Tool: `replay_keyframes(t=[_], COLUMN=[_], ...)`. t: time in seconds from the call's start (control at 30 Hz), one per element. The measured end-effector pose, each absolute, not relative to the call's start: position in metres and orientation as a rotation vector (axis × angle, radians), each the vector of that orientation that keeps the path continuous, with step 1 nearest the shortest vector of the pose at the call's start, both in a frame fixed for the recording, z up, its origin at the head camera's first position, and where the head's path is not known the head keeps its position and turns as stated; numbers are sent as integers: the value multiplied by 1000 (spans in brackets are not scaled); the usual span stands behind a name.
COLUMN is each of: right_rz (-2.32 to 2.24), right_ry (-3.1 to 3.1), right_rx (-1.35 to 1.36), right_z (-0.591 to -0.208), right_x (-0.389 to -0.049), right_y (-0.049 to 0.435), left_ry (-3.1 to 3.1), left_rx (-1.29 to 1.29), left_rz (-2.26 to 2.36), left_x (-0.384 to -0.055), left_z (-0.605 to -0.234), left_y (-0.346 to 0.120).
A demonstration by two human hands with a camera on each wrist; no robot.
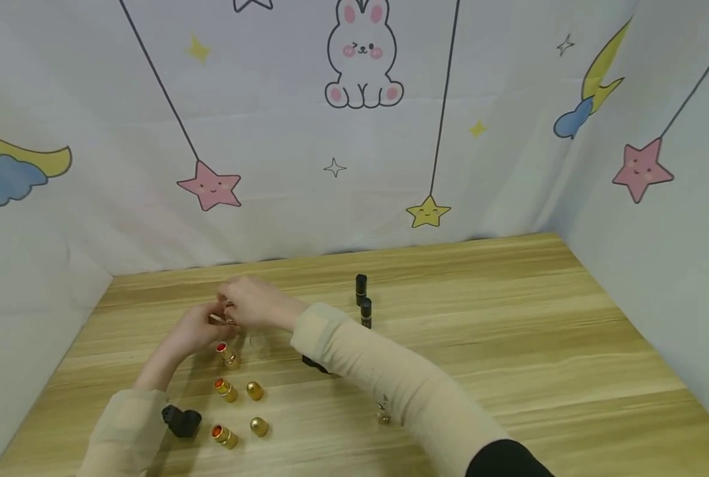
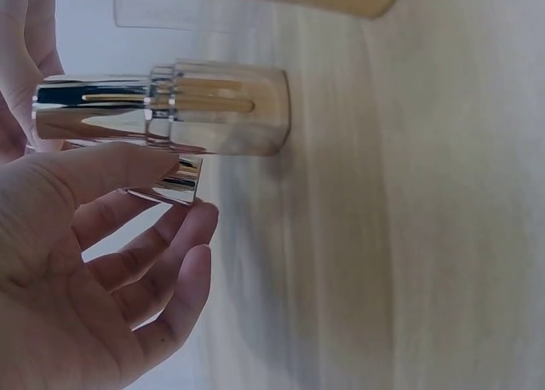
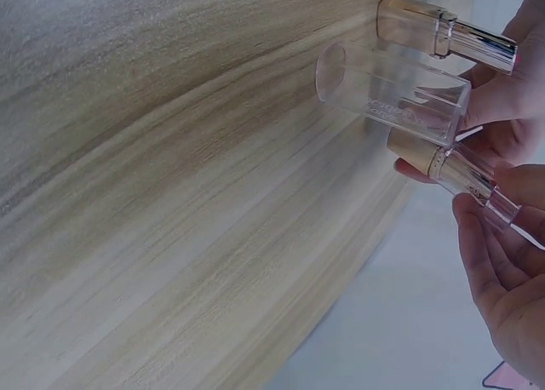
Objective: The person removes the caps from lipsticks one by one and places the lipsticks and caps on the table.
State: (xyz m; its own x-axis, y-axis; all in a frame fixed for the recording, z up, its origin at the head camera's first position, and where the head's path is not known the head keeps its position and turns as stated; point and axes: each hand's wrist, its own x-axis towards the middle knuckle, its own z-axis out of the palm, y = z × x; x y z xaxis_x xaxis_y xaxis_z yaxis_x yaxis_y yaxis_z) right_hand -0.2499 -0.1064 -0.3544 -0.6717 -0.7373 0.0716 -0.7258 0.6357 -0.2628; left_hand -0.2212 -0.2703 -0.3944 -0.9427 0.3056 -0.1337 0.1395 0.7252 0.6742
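Both hands meet at the far left of the wooden table. My left hand (image 1: 196,329) pinches a gold lipstick tube (image 2: 180,182) between thumb and fingers. At the tube's other end, which looks pinkish and clear, the thumb and fingers of my right hand (image 3: 519,279) grip it. Right beside them stands a clear plastic cap (image 3: 392,92). Next to that cap is an upright gold lipstick (image 2: 102,109) with a see-through base. In the head view the fingers hide most of the held tube.
Toward me stand open gold lipsticks (image 1: 226,389) with red tips, beside rounded gold caps (image 1: 255,391). A black object (image 1: 181,422) lies by the left sleeve. Two black tubes (image 1: 361,289) stand mid-table beyond the right forearm, and a small gold piece (image 1: 383,417) shows beside that sleeve.
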Motion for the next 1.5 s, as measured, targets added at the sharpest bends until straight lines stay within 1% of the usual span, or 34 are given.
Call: replay_keyframes(t=[0.43,0.67,1.03,1.5], right_rz=[-663,-732,-745,-771], right_ry=[2726,2671,2660,2671], right_rx=[-1227,-1261,-1227,-1228], right_z=[-348,-347,-345,-344], right_x=[-247,-247,-243,-243], right_y=[-87,-75,-65,-61], left_ry=[2782,2795,2827,2825], left_rx=[420,404,457,456], left_rz=[992,983,985,992], left_x=[-212,-205,-204,-203], left_z=[-374,-364,-361,-361], left_y=[-271,-269,-266,-267])
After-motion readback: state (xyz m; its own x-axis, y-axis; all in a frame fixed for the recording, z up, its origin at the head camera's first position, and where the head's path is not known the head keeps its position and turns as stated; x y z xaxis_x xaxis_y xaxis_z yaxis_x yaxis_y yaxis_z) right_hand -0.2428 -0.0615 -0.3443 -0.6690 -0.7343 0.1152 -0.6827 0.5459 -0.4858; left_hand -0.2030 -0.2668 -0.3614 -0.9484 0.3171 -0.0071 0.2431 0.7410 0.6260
